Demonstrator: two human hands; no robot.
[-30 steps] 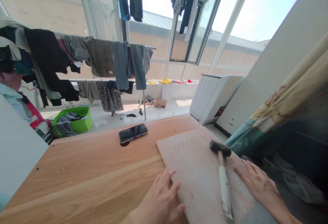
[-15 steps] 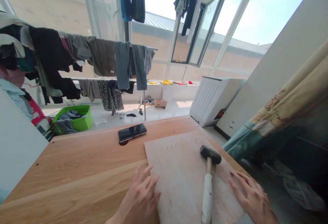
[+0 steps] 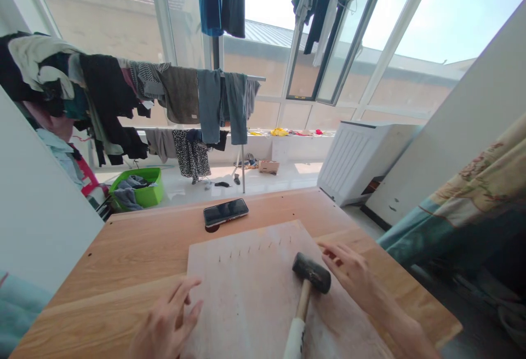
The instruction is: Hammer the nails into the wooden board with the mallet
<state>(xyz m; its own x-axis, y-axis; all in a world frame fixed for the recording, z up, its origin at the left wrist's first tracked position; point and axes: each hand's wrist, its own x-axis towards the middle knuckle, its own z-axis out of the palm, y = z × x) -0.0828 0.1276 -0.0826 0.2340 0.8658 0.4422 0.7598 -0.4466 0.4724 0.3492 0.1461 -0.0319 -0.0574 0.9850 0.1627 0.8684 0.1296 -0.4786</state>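
Observation:
A pale wooden board (image 3: pixel 230 304) lies flat on the table, with a row of several thin nails (image 3: pixel 250 249) standing up near its far edge. Across its right part rests a hammer (image 3: pixel 311 273), black-headed with a wooden handle wrapped in white at the lower end. Beside the board's left edge is my left hand (image 3: pixel 166 318), thumb and fingers apart, holding nothing. My right hand (image 3: pixel 349 271) is at the right edge, its fingers stretched out by the far right side of the board near the hammer head. Neither hand grips the hammer.
A black phone (image 3: pixel 226 213) lies on the wooden table (image 3: pixel 123 271) beyond the board, by a dark round hole. Past the table stand a laundry rack with clothes (image 3: pixel 178 93), a green tub (image 3: pixel 152 186) and a white cabinet (image 3: pixel 349 159). A curtain (image 3: pixel 464 194) hangs at right.
The board has shifted left and turned on the table, carrying the nails and hammer along. My left hand has moved left, and my right hand has moved left and farther forward. The view has swung slightly left.

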